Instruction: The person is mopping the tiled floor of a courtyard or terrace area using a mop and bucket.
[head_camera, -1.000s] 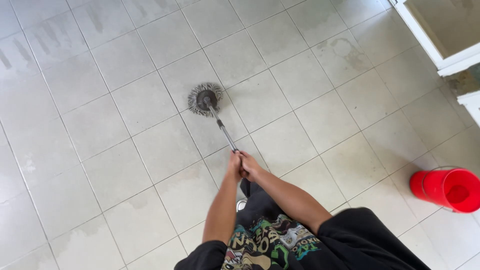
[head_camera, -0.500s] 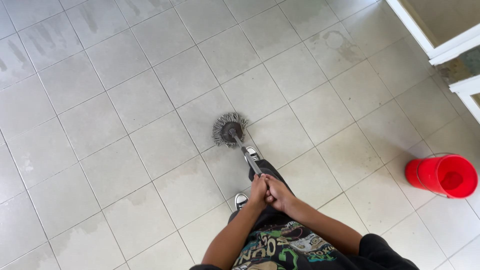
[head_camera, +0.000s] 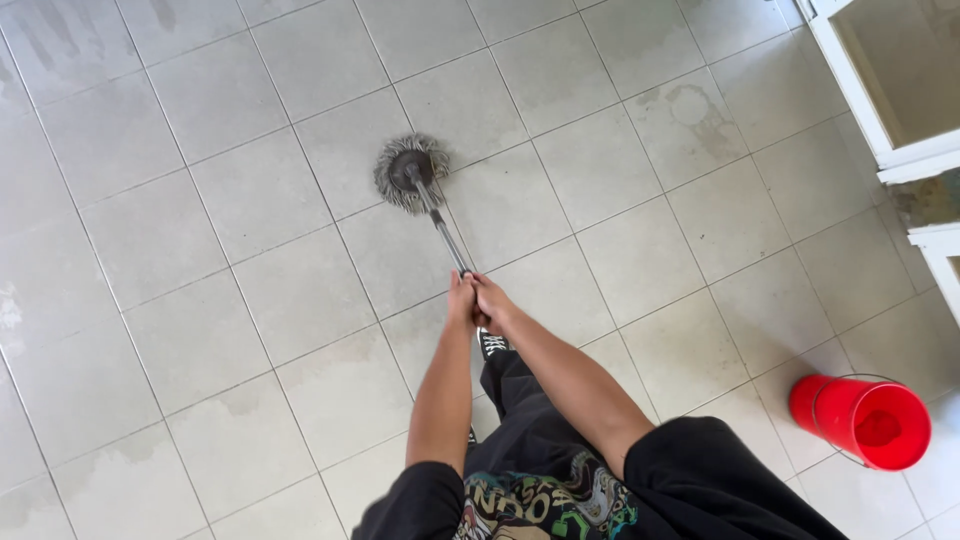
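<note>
I look down at a grey tiled floor (head_camera: 200, 250). A round grey string mop head (head_camera: 410, 172) lies flat on the tiles ahead of me. Its thin metal handle (head_camera: 445, 235) runs back toward me. My left hand (head_camera: 461, 300) and my right hand (head_camera: 492, 303) are both closed around the near end of the handle, side by side. My arms reach forward from black sleeves. A dark shoe (head_camera: 493, 346) shows just below my hands.
A red bucket (head_camera: 866, 420) with a wire handle stands on the floor at the lower right. A white door frame (head_camera: 868, 110) with a glass panel runs along the upper right. Damp patches mark several tiles.
The mop head was pulled close to my feet half a second ago and is now pushed out forward again. Both hands stayed on the handle. The view shifted slightly.
</note>
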